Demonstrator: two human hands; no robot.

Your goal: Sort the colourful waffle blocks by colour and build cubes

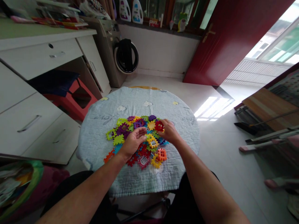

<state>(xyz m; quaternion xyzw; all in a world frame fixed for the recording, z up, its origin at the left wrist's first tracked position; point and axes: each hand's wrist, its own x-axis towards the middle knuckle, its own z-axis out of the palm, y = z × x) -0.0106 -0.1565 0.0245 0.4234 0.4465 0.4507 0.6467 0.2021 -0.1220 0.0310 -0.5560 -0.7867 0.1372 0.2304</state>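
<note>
A pile of colourful interlocking plastic pieces lies on the cloth-covered round table [100,115]. My right hand [168,131] is at the pile's right side, its fingers closed on a red piece [159,126]. My left hand [133,143] hovers over the middle of the pile, palm turned inward, fingers apart from the thumb and nothing seen in it. Between the hands lie a yellow piece with a white window grid [153,142] and a plain yellow piece [151,125]. An orange window piece [162,154] and a red one with a grey window [143,160] sit nearer my body.
White drawers [30,118] and a red stool [81,102] stand left of the table. Beyond it are a washing machine [105,46] with its door open and a dark red door [217,40]. A full bin [35,186] is at the lower left, a rack [275,109] at the right.
</note>
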